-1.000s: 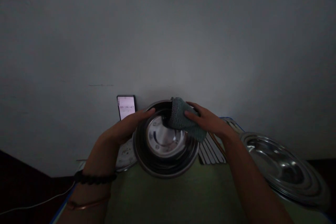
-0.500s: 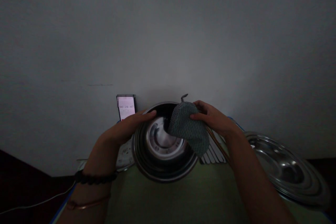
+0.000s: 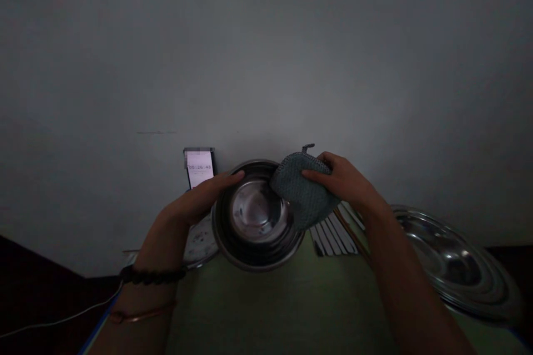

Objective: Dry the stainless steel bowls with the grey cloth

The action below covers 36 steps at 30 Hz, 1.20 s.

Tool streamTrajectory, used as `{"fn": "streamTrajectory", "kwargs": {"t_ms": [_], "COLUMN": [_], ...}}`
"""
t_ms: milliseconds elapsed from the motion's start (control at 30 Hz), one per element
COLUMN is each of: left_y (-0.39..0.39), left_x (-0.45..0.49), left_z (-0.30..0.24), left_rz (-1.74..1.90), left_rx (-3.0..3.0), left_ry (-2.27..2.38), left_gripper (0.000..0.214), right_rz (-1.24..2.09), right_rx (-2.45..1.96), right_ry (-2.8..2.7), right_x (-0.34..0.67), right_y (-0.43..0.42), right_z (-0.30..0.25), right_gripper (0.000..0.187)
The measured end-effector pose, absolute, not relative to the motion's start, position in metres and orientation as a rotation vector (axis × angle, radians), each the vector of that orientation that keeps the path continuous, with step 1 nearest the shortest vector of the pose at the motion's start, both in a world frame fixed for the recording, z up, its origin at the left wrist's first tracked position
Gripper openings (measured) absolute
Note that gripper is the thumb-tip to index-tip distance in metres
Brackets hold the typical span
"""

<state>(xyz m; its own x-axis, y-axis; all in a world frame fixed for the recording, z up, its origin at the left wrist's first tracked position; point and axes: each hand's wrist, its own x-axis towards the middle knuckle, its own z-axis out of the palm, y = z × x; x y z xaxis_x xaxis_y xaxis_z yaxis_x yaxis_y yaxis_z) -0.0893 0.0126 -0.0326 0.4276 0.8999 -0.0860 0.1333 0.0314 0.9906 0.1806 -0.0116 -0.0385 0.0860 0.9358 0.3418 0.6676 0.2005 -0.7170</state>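
Observation:
A shiny metal bowl (image 3: 254, 258) is tilted with its inside facing me, above the green-covered table. My left hand (image 3: 200, 197) grips its left rim, thumb over the edge and the other fingers hidden behind. My right hand (image 3: 339, 177) pinches a grey-green cloth (image 3: 306, 188) between thumb and fingers. The cloth has a dotted underside and a small hanging loop, and it covers the bowl's right rim. Whether it presses against the metal I cannot tell.
Behind my left wrist a phone (image 3: 200, 169) showing a timer leans on the wall. A patterned plate (image 3: 200, 244) lies left of the bowl. White-handled utensils (image 3: 333, 236) and wooden chopsticks (image 3: 352, 230) lie to the right. Stacked metal basins (image 3: 453, 266) stand at far right.
The cloth has moved right and slightly up with my right hand, from inside the bowl toward its right rim. The bowl has shifted and tilted slightly, its lower rim now higher.

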Motion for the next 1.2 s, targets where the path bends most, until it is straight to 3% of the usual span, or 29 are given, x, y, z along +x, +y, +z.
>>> {"fn": "streamTrajectory", "kwargs": {"t_ms": [100,167,367,567,833,1000,1067,1200], "left_y": [0.013,0.012,0.009,0.012,0.011,0.008,0.008,0.007], "left_x": [-0.089,-0.089,-0.087,-0.086,-0.084,-0.087,-0.088,-0.09], "left_z": [-0.033,-0.031,-0.028,-0.031,-0.028,-0.024,-0.023,-0.019], "left_rz": [0.752,0.76,0.772,0.777,0.832,0.844,0.869,0.954], "left_rx": [1.41,1.366,1.224,1.158,1.159,1.081,1.026,0.959], "left_ry": [0.985,1.007,1.094,1.114,1.079,1.057,1.058,1.042], "left_gripper": [0.033,0.03,0.034,0.037,0.021,0.024,0.025,0.026], "right_rz": [0.745,0.799,0.077,-0.02,0.527,0.809,0.858,0.964], "right_rx": [-1.277,-1.207,-1.53,-1.554,-1.26,-1.378,-1.416,-1.506], "right_ry": [-1.529,-1.488,-1.775,-1.688,-1.46,-1.428,-1.452,-1.582], "right_x": [0.175,0.172,0.171,0.161,0.157,0.175,0.183,0.187], "right_y": [-0.016,-0.014,0.005,0.0,-0.015,-0.012,-0.012,-0.014], "right_z": [-0.035,-0.037,-0.058,-0.051,-0.035,-0.044,-0.048,-0.054], "right_gripper": [0.029,0.029,0.027,0.02,0.017,0.008,0.014,0.043]}}
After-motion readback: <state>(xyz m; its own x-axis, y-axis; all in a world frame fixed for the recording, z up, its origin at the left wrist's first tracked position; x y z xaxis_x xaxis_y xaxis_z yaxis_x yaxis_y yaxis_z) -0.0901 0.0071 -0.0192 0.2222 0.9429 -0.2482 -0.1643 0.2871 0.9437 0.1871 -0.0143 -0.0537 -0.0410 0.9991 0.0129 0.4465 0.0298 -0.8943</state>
